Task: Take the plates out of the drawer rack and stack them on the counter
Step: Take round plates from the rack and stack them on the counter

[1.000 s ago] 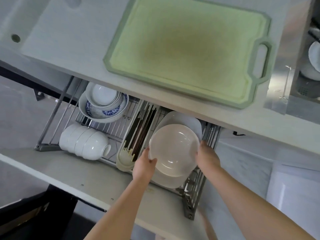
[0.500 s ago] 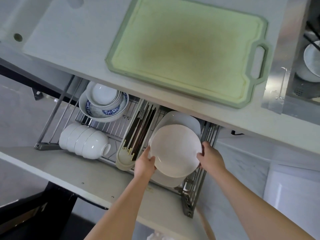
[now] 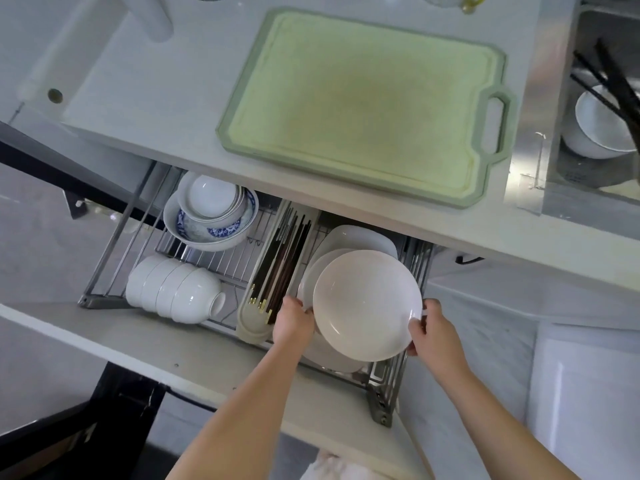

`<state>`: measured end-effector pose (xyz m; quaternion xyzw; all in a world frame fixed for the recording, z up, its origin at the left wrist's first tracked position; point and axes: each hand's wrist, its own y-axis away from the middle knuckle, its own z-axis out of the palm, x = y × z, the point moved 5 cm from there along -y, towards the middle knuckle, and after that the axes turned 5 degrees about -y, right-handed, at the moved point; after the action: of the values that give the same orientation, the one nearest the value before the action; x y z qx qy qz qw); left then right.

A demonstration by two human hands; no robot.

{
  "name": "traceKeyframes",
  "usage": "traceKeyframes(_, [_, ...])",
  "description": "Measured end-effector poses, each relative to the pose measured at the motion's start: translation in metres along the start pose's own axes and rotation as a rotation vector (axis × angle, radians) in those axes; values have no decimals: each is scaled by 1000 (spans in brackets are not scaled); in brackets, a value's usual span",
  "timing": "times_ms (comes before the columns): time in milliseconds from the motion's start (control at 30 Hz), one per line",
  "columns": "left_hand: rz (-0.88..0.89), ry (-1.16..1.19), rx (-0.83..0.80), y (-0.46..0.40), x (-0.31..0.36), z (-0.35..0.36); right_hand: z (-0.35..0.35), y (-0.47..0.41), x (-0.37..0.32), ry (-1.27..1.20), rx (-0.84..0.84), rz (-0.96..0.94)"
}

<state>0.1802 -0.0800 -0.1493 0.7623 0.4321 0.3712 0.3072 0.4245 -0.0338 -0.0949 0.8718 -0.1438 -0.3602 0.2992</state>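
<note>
Two hands grip one white plate (image 3: 367, 304) by opposite rims: left hand (image 3: 292, 323), right hand (image 3: 434, 332), fingers curled on its edge. It sits above the drawer rack (image 3: 388, 379), where at least three plates (image 3: 356, 239) remain. Since earlier, the plate is higher and tilted flatter.

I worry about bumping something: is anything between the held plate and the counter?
The counter's front edge overhangs the drawer, above the plate both hands hold. The cutting board fills the counter straight ahead; bare counter lies to its left.
</note>
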Motion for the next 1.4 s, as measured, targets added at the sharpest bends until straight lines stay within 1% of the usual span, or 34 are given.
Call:
traceKeyframes(133, [-2, -70, 12, -3, 5, 4, -4, 6, 7, -109, 48, 31])
traceKeyframes(300, [24, -166, 21, -3, 6, 4, -13, 13, 19, -162, 83, 68])
traceKeyframes(400, [63, -202, 62, 3, 8, -2, -19, 17, 25, -185, 102, 85])
traceKeyframes(567, [39, -29, 67, 14, 12, -12, -26, 27, 29, -247, 126, 105])
traceKeyframes(733, [34, 3, 70, 26, 15, -18, -31, 34, 27, -307, 119, 104])
traceKeyframes(1000, [32, 123, 73, 63, 8, -30, -51, 52, 34, -394, 130, 96])
traceKeyframes(1100, [40, 149, 86, 84, 5, -31, -63, 66, 37, -378, 118, 73])
traceKeyframes(1267, [69, 272, 115, 133, -3, -25, -90, 99, 48, -393, 115, 12])
traceKeyframes(1400, [122, 352, 153, 175, -8, -22, -116, 132, 59, -464, 128, -31])
